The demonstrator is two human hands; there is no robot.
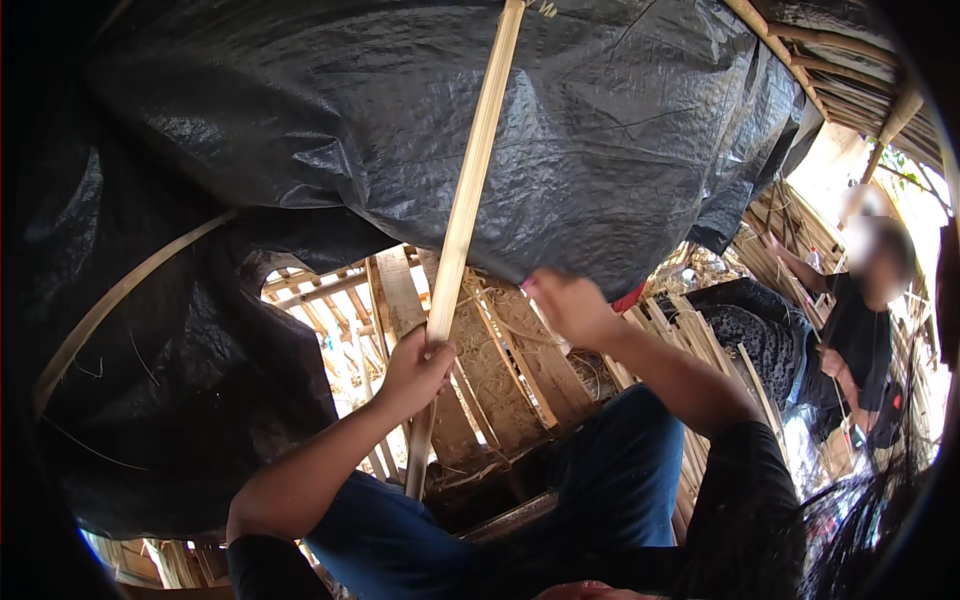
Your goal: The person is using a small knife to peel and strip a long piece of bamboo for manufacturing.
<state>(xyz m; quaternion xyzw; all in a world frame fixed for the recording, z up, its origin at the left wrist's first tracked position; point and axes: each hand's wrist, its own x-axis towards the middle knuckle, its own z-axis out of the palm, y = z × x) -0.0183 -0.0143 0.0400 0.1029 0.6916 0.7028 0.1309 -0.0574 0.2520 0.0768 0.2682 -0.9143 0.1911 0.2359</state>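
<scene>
On the head view I see the left hand (416, 376) wrapped firmly round a long bamboo slat (472, 170), slanting upward before black tarpaulin (640, 120); right of it, the right hand (572, 310) blurs, its grip unclear to me.

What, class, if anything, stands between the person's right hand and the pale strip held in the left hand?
Nothing visible blocks the gap. The blurred right hand is apart from the pale strip, to its right; a small pinkish patch there is too blurred to identify. Black sheet and wooden planks appear to lie beyond.
</scene>
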